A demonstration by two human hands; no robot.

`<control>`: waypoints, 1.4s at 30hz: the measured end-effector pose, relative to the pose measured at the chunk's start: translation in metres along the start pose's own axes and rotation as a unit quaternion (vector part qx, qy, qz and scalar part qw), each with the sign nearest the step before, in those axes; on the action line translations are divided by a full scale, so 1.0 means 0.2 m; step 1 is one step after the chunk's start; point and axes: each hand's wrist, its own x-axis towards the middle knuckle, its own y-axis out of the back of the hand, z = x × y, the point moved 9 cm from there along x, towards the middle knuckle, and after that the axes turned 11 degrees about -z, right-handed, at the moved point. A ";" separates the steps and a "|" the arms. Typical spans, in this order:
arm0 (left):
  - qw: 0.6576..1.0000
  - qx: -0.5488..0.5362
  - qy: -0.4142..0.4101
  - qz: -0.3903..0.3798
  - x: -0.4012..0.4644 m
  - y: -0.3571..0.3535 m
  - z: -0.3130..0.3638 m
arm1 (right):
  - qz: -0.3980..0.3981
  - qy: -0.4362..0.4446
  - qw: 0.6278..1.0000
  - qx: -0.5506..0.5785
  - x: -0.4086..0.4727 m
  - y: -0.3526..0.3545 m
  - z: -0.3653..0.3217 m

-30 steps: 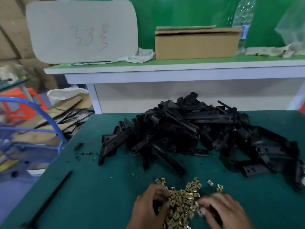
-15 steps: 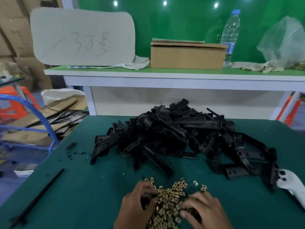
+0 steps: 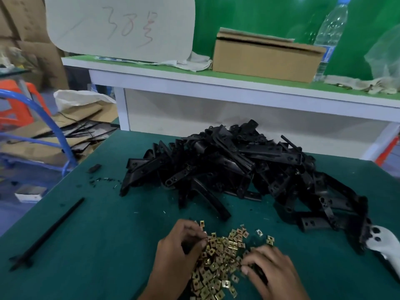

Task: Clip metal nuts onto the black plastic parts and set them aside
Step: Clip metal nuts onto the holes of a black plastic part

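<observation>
A heap of black plastic parts [image 3: 227, 167] lies across the middle of the green table [image 3: 108, 245]. In front of it is a pile of small brass-coloured metal nuts [image 3: 223, 256]. My left hand [image 3: 177, 256] sits at the pile's left edge with fingers curled and tips among the nuts; a dark piece [image 3: 187, 245], seemingly a black plastic part, shows in its grip. My right hand [image 3: 272, 273] is at the pile's right edge, its fingers and thumb curled round a black piece [image 3: 259, 273].
A long black rod [image 3: 49, 230] lies at the table's left. A white object [image 3: 383, 241] rests at the right edge, by the heap. Behind is a raised shelf with a cardboard box [image 3: 266, 59] and a water bottle [image 3: 331, 33]. A blue cart [image 3: 54, 135] stands left.
Both hands stay at the nut pile with only small finger shifts. The view has swung, bringing the white object at the right and the whole bottle into sight.
</observation>
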 end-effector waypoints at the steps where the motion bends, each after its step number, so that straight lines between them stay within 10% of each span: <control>1: 1.000 -0.007 -0.001 0.006 0.00 0.00 -0.01 | -0.018 -0.003 1.000 0.012 0.00 -0.02 0.01; 18: 0.998 0.045 -0.041 0.016 -0.02 0.02 0.05 | -0.123 -0.086 0.986 0.072 -0.01 -0.06 -0.01; 27: 1.000 0.026 -0.007 0.012 -0.03 0.02 0.03 | -0.304 -0.068 0.945 0.104 0.34 -0.07 -0.04; 38: 0.997 0.059 -0.008 -0.055 -0.02 -0.05 0.02 | 0.056 -0.158 0.983 0.077 0.47 0.10 0.04; 42: 1.000 -0.013 0.006 -0.013 -0.03 -0.01 0.01 | -0.053 -0.151 0.918 0.364 0.27 0.06 0.03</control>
